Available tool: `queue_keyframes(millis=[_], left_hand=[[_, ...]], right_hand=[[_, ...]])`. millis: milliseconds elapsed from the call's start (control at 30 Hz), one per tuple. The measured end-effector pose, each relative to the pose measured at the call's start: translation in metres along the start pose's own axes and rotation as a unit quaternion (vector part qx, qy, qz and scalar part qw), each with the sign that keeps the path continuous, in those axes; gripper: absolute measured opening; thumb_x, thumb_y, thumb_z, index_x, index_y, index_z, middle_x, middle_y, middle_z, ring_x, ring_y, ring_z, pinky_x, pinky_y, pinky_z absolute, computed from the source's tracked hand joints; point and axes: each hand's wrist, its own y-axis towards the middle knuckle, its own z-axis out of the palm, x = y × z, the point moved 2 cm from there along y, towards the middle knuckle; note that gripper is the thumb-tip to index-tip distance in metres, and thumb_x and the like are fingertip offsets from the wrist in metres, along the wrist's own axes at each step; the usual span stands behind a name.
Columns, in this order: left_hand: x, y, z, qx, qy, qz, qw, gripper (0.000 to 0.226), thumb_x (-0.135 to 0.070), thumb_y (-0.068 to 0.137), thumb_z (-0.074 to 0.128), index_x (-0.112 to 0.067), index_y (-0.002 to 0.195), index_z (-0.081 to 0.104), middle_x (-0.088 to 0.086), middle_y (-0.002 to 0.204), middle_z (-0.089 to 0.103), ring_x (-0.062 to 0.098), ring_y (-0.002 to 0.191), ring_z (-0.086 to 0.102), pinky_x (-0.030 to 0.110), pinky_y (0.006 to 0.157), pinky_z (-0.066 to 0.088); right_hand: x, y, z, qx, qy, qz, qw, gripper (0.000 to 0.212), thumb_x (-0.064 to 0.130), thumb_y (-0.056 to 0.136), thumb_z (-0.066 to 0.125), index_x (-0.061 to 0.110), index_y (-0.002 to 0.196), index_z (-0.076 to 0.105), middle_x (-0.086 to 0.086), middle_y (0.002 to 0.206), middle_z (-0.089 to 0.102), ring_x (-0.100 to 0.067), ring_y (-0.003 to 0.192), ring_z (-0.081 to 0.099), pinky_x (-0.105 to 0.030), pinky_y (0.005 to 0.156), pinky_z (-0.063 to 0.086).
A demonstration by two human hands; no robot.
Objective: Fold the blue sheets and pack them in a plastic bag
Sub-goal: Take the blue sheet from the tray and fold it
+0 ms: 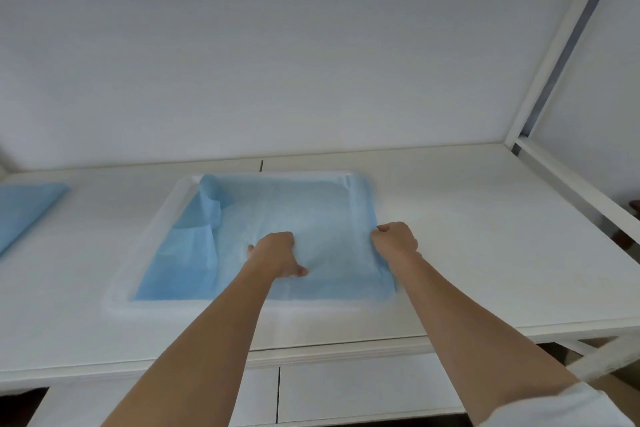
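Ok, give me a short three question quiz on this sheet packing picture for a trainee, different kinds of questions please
1. True or false: the right hand grips the right edge of the blue sheet in the middle of the table.
2. Where is the left hand? A) on the second blue sheet at the far left B) on the middle of the sheet, near its front C) off the table.
3. Fill in: the plastic bag shows as a pale border around the sheet on ____ sides.

Key: 1 true; 2 B; 3 the left, far and near.
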Motion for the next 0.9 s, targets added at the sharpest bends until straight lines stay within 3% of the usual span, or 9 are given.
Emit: queue_keyframes(millis=[67, 200, 300, 433, 500, 600, 900], left_hand=[[0.000, 0.000, 0.000, -0.002, 0.008, 0.002, 1.000, 0.065, -0.049, 0.073, 0.073, -0.019, 0.125, 0.049, -0.001, 0.124, 0.055, 0.022, 0.118, 0.050, 0.039, 0.102, 0.038], [0.000, 0.000, -0.001, -0.004, 0.009, 0.003, 1.000, 0.064, -0.049, 0.073, 0.073, -0.019, 0.124, 0.050, -0.001, 0.123, 0.056, 0.022, 0.117, 0.050, 0.040, 0.101, 0.039], [-0.001, 0.000, -0.001, -0.006, 0.008, 0.000, 1.000, 0.063, -0.048, 0.073, 0.073, -0.019, 0.124, 0.049, -0.001, 0.123, 0.055, 0.022, 0.117, 0.050, 0.040, 0.101, 0.038], [-0.001, -0.002, -0.001, -0.004, 0.002, 0.000, 1.000, 0.063, -0.048, 0.074, 0.072, -0.020, 0.124, 0.049, -0.002, 0.122, 0.055, 0.022, 0.117, 0.050, 0.039, 0.102, 0.037], [0.001, -0.002, 0.000, -0.005, -0.010, 0.004, 1.000, 0.064, -0.049, 0.073, 0.073, -0.020, 0.125, 0.049, -0.002, 0.123, 0.055, 0.022, 0.117, 0.049, 0.041, 0.103, 0.036], [0.006, -0.002, 0.000, 0.001, -0.028, 0.009, 1.000, 0.067, -0.049, 0.072, 0.074, -0.020, 0.127, 0.048, -0.002, 0.125, 0.054, 0.022, 0.118, 0.049, 0.044, 0.105, 0.036], [0.017, 0.007, -0.001, 0.027, -0.029, 0.043, 0.998, 0.073, -0.053, 0.078, 0.067, -0.020, 0.138, 0.043, -0.001, 0.141, 0.045, 0.023, 0.130, 0.041, 0.041, 0.110, 0.032]], right_hand=[[0.004, 0.001, 0.004, -0.005, 0.029, -0.009, 1.000, 0.014, 0.024, 0.075, 0.052, 0.022, 0.070, 0.065, 0.002, 0.080, 0.066, -0.030, 0.097, 0.060, -0.040, 0.091, 0.044], [0.012, -0.004, 0.007, -0.024, 0.068, -0.048, 0.996, 0.022, 0.016, 0.083, 0.055, 0.027, 0.099, 0.066, 0.007, 0.101, 0.067, -0.021, 0.102, 0.058, -0.040, 0.095, 0.042], [0.015, -0.006, 0.012, -0.011, 0.085, -0.110, 0.990, 0.021, 0.014, 0.081, 0.057, 0.033, 0.088, 0.062, 0.005, 0.102, 0.062, -0.022, 0.102, 0.057, -0.045, 0.093, 0.047], [0.020, -0.009, 0.016, 0.018, 0.061, -0.146, 0.987, 0.003, 0.033, 0.084, 0.060, 0.036, 0.085, 0.062, 0.008, 0.109, 0.049, -0.018, 0.113, 0.045, -0.047, 0.097, 0.041], [0.022, -0.007, 0.018, 0.033, 0.082, -0.137, 0.987, 0.016, 0.041, 0.086, 0.056, 0.040, 0.101, 0.061, 0.005, 0.118, 0.051, -0.021, 0.120, 0.043, -0.047, 0.102, 0.037], [0.025, -0.002, 0.021, 0.045, 0.040, -0.091, 0.994, 0.043, 0.042, 0.091, 0.049, 0.042, 0.134, 0.045, -0.003, 0.135, 0.045, -0.027, 0.130, 0.035, -0.044, 0.107, 0.032], [0.026, -0.012, 0.028, 0.035, -0.068, -0.114, 0.991, 0.051, 0.030, 0.095, 0.046, 0.019, 0.144, 0.036, 0.010, 0.152, 0.029, -0.024, 0.136, 0.025, -0.039, 0.106, 0.025]])
